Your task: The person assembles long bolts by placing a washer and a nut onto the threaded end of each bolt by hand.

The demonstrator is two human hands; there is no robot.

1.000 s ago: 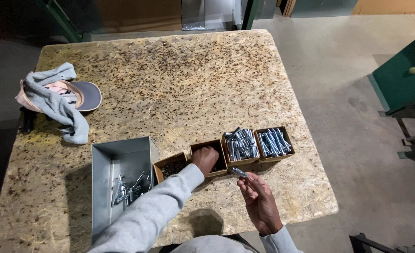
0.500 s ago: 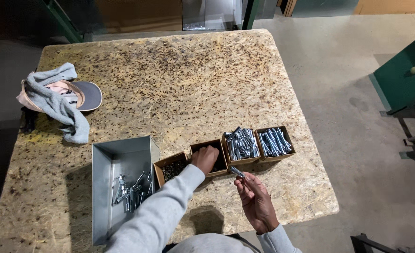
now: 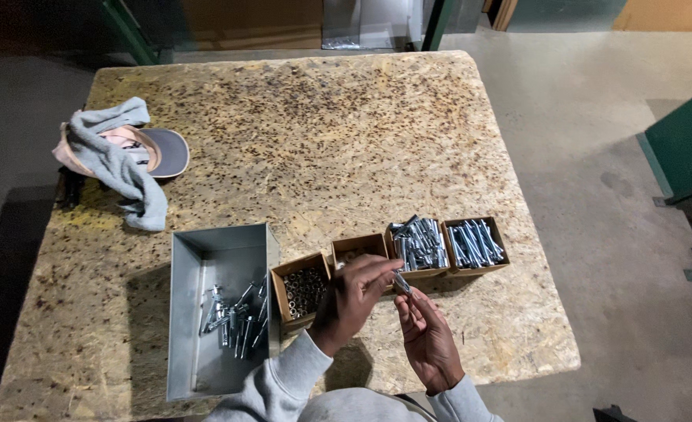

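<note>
My right hand [image 3: 428,336] holds a small metal bolt [image 3: 401,282] upright in its fingertips, just in front of the row of cardboard boxes. My left hand [image 3: 351,298] reaches across to the bolt's top, its fingertips pinched at it; whether it carries a small part there is too small to see. Behind the hands sit several small brown boxes: one with dark nuts [image 3: 303,291], one half hidden by my left hand [image 3: 355,250], one with short bolts [image 3: 419,244], one with long bolts [image 3: 475,243].
A grey metal tray [image 3: 219,258] with several assembled bolts lies at the left of the boxes on the chipboard table [image 3: 322,133]. A cap wrapped in a grey cloth [image 3: 119,160] rests at the far left. Concrete floor and a green cabinet [image 3: 686,148] are to the right.
My left hand has come out of the second box and moved right to the bolt in my right hand. The right hand has barely shifted.
</note>
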